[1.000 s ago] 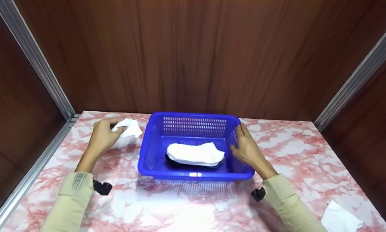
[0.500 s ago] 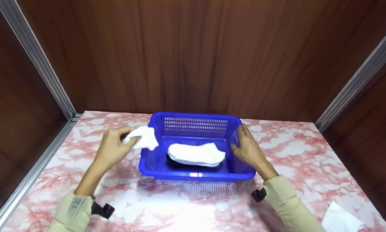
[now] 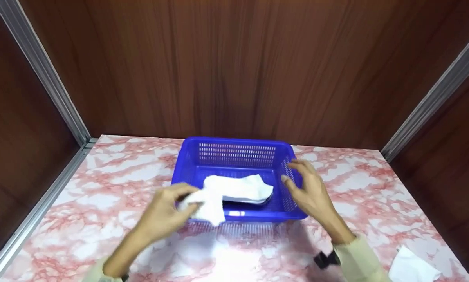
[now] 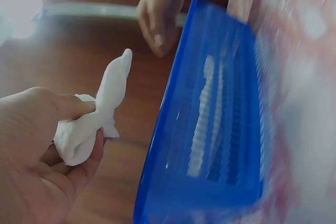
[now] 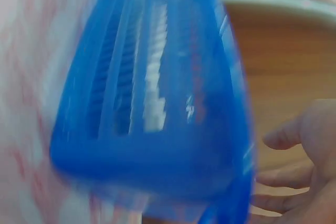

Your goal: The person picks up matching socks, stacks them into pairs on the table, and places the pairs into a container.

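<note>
In the head view my left hand [image 3: 162,214] pinches a crumpled white sock [image 3: 210,207] between thumb and fingers. The sock hangs over the front left part of a blue plastic basket [image 3: 234,140]. Inside the basket lies a white ankle sock [image 3: 244,188] on top of something dark, mostly hidden. My right hand [image 3: 312,192] is at the basket's right side, thumb and fingers spread, holding nothing. The left wrist view shows the pinched sock [image 4: 102,106] bunched between thumb and fingertips, beside the basket wall [image 4: 226,182]. In the right wrist view, my hand [image 5: 310,171] appears relaxed near the rim.
A folded white cloth piece [image 3: 413,266] lies at the lower right of the marbled red-and-white table [image 3: 356,180]. Brown wood-look panels [image 3: 234,70] stand behind and at both sides, with metal rails [image 3: 46,74] at the corners.
My left hand has carried the white sock rightward and nearer, from left of the basket to over its front left. My right hand has drawn back slightly from the basket's right side.
</note>
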The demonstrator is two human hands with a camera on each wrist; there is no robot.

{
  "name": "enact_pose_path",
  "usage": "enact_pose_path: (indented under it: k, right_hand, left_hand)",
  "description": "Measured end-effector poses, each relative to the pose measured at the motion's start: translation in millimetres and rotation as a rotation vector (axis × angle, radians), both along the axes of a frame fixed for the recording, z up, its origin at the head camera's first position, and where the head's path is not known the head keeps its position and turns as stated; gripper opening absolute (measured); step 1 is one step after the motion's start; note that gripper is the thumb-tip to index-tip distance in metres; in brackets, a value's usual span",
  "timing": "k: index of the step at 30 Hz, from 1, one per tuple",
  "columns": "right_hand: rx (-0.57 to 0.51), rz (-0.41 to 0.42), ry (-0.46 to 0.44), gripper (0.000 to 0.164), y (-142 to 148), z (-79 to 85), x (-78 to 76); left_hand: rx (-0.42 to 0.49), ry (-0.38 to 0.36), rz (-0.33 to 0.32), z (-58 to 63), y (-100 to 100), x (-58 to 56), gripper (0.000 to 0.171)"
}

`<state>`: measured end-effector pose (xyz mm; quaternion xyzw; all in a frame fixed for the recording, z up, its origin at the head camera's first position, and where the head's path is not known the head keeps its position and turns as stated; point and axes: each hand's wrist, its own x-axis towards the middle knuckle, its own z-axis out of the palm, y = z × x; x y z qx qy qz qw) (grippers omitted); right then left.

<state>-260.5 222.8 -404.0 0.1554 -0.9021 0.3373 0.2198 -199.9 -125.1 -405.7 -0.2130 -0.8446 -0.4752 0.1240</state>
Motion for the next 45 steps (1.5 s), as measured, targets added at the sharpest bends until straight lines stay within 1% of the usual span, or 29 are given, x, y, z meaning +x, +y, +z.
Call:
enact_pose_path:
  k: [3, 5, 6, 8, 9, 12, 14, 17, 20, 21, 23, 24, 26, 29, 31, 33, 34, 35, 38, 40, 42, 45]
  right_hand:
    - [-0.027, 0.085, 0.055, 0.026, -9.0, 2.5, 25.9]
    - [-0.045, 0.171, 0.072, 0.021, -14.9, 2.0, 42.1]
    - [-0.055, 0.222, 0.063, 0.019, -17.6, 1.5, 50.1]
    - [-0.074, 0.322, 0.018, 0.016, -21.6, -1.1, 66.1]
    - [-0.080, 0.369, -0.013, 0.014, -22.9, -3.0, 73.6]
    - [-0.071, 0.483, -0.133, 0.010, -24.9, -11.8, 91.5]
    - [-0.032, 0.542, -0.194, 0.009, -26.1, -20.3, 97.2]
    - [0.081, 0.570, -0.280, 0.012, -29.0, -34.7, 99.3]
    - [0.215, 0.544, -0.370, 0.021, -32.3, -46.3, 99.8]
    - [0.250, 0.531, -0.405, 0.024, -33.4, -49.0, 100.3]
    - [0.299, 0.512, -0.456, 0.029, -36.0, -52.4, 101.4]
    - [0.316, 0.502, -0.477, 0.032, -37.3, -53.2, 102.1]
    - [0.333, 0.488, -0.494, 0.038, -40.5, -54.9, 103.8]
    - [0.354, 0.474, -0.473, 0.044, -46.1, -60.2, 106.2]
    - [0.352, 0.491, -0.453, 0.043, -49.6, -65.1, 107.4]
    - [0.347, 0.508, -0.463, 0.040, -52.8, -69.7, 108.2]
    - [0.336, 0.524, -0.479, 0.035, -54.0, -71.4, 108.4]
    - [0.331, 0.538, -0.496, 0.030, -55.1, -72.9, 108.6]
    - [0.337, 0.546, -0.548, 0.017, -57.3, -75.6, 109.8]
    - [0.319, 0.562, -0.568, 0.009, -57.0, -75.3, 110.4]
    - [0.255, 0.584, -0.572, 0.007, -54.6, -72.9, 110.4]
    - [0.103, 0.608, -0.580, 0.009, -47.5, -65.3, 109.0]
  left_hand:
    - [-0.008, 0.067, -0.091, -6.9, 13.9, 13.4, 0.020]
    - [-0.022, 0.093, -0.151, -12.2, 22.4, 21.7, 0.020]
    - [-0.027, 0.105, -0.185, -15.3, 26.4, 24.9, 0.019]
    - [-0.038, 0.129, -0.242, -22.1, 33.9, 30.6, 0.017]
    - [-0.039, 0.127, -0.269, -26.2, 37.2, 33.2, 0.016]
    - [-0.069, 0.100, -0.336, -40.1, 46.0, 38.7, 0.015]
    - [-0.118, 0.070, -0.359, -50.2, 50.8, 41.1, 0.016]
    - [-0.260, 0.021, -0.351, -62.5, 56.4, 43.5, 0.019]
    - [-0.400, -0.029, -0.324, -69.9, 59.2, 45.7, 0.028]
    - [-0.432, -0.050, -0.319, -70.8, 59.4, 46.6, 0.031]
    - [-0.460, -0.077, -0.312, -70.4, 59.2, 48.7, 0.039]
    - [-0.461, -0.076, -0.310, -69.4, 58.8, 49.4, 0.041]
    - [-0.467, -0.036, -0.314, -67.0, 57.2, 50.3, 0.042]
    - [-0.466, 0.070, -0.369, -67.9, 54.6, 49.0, 0.038]
    - [-0.487, 0.130, -0.406, -71.7, 53.2, 47.7, 0.038]
    - [-0.503, 0.150, -0.436, -76.2, 52.1, 46.6, 0.040]
    - [-0.514, 0.141, -0.441, -77.9, 51.6, 46.4, 0.042]
    - [-0.521, 0.118, -0.443, -78.9, 51.0, 46.5, 0.043]
    - [-0.534, 0.009, -0.449, -79.8, 48.8, 46.6, 0.044]
    - [-0.551, -0.030, -0.455, -79.3, 47.8, 45.9, 0.046]
    - [-0.577, -0.020, -0.466, -78.1, 47.0, 44.5, 0.044]
    - [-0.577, 0.023, -0.484, -74.7, 46.6, 42.0, 0.027]
